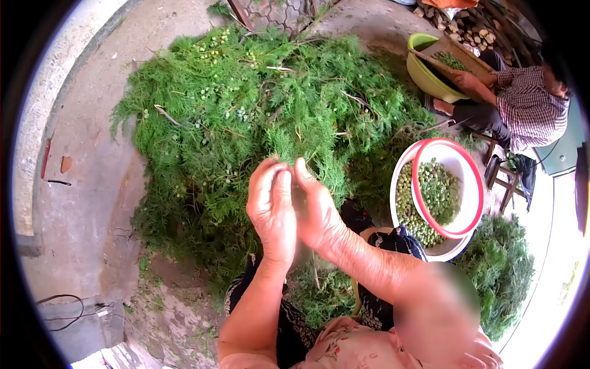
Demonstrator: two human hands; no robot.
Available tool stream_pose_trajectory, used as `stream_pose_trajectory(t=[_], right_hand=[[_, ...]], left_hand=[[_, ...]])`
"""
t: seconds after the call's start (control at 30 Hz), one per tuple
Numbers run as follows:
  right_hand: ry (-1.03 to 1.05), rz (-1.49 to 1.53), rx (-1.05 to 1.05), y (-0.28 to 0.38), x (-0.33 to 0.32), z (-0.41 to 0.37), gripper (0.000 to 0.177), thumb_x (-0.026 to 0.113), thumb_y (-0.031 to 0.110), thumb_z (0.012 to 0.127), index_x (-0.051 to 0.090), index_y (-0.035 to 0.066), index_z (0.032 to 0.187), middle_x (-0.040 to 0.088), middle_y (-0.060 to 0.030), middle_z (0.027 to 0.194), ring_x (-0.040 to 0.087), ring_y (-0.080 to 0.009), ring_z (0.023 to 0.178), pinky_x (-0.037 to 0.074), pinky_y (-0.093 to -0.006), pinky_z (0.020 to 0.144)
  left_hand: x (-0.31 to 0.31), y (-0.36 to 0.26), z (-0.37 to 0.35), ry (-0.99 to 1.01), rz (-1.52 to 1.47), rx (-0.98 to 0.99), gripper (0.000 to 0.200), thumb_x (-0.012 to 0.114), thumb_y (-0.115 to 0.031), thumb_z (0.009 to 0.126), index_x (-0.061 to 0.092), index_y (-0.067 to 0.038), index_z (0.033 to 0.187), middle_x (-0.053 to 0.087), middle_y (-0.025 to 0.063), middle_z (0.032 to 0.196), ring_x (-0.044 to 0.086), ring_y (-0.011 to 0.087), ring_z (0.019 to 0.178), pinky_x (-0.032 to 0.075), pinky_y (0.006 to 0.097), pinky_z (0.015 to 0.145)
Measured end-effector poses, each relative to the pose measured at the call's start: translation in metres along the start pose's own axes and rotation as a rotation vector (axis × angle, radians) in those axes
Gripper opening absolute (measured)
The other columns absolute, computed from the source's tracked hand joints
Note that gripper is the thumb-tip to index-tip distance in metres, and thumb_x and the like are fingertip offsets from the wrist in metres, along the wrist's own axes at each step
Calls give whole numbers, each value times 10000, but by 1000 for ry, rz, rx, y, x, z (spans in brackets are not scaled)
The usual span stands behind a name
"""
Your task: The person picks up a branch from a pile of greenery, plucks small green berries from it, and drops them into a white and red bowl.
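Note:
My left hand (pixel 271 212) and my right hand (pixel 316 212) are raised close together in front of me, fingertips meeting. They pinch a small green sprig (pixel 292 184), which the fingers mostly hide. Right behind them lies a big pile of feathery green branches (pixel 258 111) dotted with small round green seeds. To the right of my right hand stand a red-rimmed white bowl (pixel 470 166) and a second white bowl (pixel 399 178) under it, both holding picked green seeds (pixel 436 190).
Another person (pixel 522 104) sits at the upper right with a tray of seeds over a green basin (pixel 424 77). More green branches (pixel 501 264) lie at the lower right. Bare concrete ground (pixel 80 197) and a kerb run along the left.

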State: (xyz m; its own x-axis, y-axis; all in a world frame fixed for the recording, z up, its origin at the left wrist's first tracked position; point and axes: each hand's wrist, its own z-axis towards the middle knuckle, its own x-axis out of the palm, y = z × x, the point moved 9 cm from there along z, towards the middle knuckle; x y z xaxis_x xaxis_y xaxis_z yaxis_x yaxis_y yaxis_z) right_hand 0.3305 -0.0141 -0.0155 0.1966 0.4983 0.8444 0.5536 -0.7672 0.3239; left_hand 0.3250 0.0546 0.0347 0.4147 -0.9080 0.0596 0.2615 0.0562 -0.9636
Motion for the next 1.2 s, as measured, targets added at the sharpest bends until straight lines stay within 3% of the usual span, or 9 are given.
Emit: stream_pose_trajectory(t=[0.1,0.23,0.33,0.43,0.6,0.87,1.03,1.1,1.2], right_hand=[[23,-447,-130,12,0,-10,316,416,369,931,535,87,1012,553,-46,989,505,-161,917,416,-302,819],[28,-545,-231,14,-1,-13,229,420,245,937,549,57,966,563,-49,947,519,-149,877,441,-301,792],[-5,-624,-347,23,-9,-12,200,451,226,928,557,58,906,568,-46,901,528,-144,812,455,-295,732],[-220,-307,8,32,-31,-17,245,498,328,902,540,94,842,515,-26,780,435,-130,668,374,-267,578],[-549,-326,-376,155,-109,-9,207,563,261,873,538,55,885,502,-37,766,461,-114,573,349,-214,410],[-1267,-529,-811,312,-273,-115,242,675,178,776,610,-4,921,634,-110,857,598,-216,713,490,-376,606],[-1052,-1523,-945,402,-384,-108,247,552,190,845,592,-13,979,627,-126,918,608,-253,783,478,-377,646],[-986,-1316,-873,394,-371,-104,255,541,185,853,572,-17,1006,603,-127,942,589,-254,848,478,-390,674],[-984,-545,-685,319,-272,-115,276,531,171,866,530,-22,1062,551,-128,993,541,-264,999,477,-419,772]], left_hand=[[16,-34,-2,64,634,343,215,584,-170,847,621,-3,977,490,149,1214,416,268,1155,343,358,955],[16,-30,2,79,690,381,265,601,-206,810,604,-35,1012,494,184,1209,437,350,1133,337,415,963],[15,-16,-1,128,524,247,261,510,-189,898,577,-2,1067,507,134,1200,473,243,1107,376,334,935],[11,1,1,143,167,-36,275,494,-221,917,584,-10,1069,566,106,1120,518,171,1028,400,284,902],[-31,44,10,22,-115,-374,363,535,-316,889,582,7,1046,597,116,1081,535,235,1039,376,384,925],[-47,86,-7,11,-203,-705,374,554,-292,874,533,-8,1116,590,112,1098,538,216,1039,393,351,891],[-38,128,-45,-57,-28,-858,256,600,-234,841,589,-30,994,623,54,904,568,149,842,423,276,741],[-37,154,-75,12,77,-898,277,583,-217,846,564,-23,1042,623,88,978,578,174,907,439,305,794],[-55,237,-144,104,132,-996,96,510,-105,802,560,-44,746,518,7,611,446,107,491,330,253,427]])
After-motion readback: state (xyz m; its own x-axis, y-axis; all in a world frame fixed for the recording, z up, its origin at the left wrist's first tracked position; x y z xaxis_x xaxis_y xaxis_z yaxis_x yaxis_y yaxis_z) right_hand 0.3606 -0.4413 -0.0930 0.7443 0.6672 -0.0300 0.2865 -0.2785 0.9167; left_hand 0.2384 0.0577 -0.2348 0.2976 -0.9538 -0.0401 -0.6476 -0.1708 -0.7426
